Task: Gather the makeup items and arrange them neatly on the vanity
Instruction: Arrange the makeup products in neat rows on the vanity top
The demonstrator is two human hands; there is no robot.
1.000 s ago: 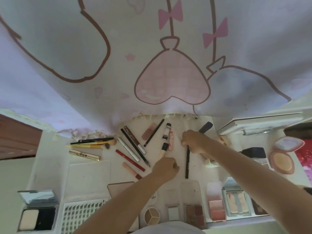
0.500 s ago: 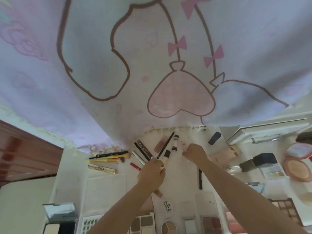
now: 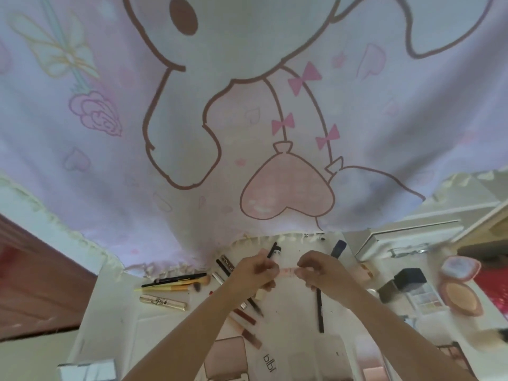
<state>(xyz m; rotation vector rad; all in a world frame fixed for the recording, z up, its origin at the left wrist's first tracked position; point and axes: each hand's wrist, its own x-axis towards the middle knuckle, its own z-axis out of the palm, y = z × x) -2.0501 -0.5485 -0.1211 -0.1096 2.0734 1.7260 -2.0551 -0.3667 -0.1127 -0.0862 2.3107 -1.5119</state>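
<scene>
Both my hands hold a small pink tube (image 3: pixel 287 271) crosswise above the white vanity (image 3: pixel 291 317). My left hand (image 3: pixel 254 273) pinches its left end and my right hand (image 3: pixel 316 270) pinches its right end. Under and around my hands lie several pencils, lip sticks and tubes, among them a long black pencil (image 3: pixel 319 312), a gold mascara (image 3: pixel 162 301), a yellow brush (image 3: pixel 176 287) and a dark red lip tube (image 3: pixel 244 316). A white concealer tube (image 3: pixel 276 253) lies just beyond my left hand.
A pink cartoon curtain (image 3: pixel 247 119) hangs over the vanity's back edge. At the right stand a white box (image 3: pixel 404 237), a black-capped bottle (image 3: pixel 401 284), an eyeshadow palette (image 3: pixel 424 298) and an open pink powder compact (image 3: pixel 459 287). Flat palettes (image 3: pixel 228 358) lie along the front edge.
Both hands came together and lifted the pink tube between them. My head tilted up, so more curtain and less of the front of the vanity shows.
</scene>
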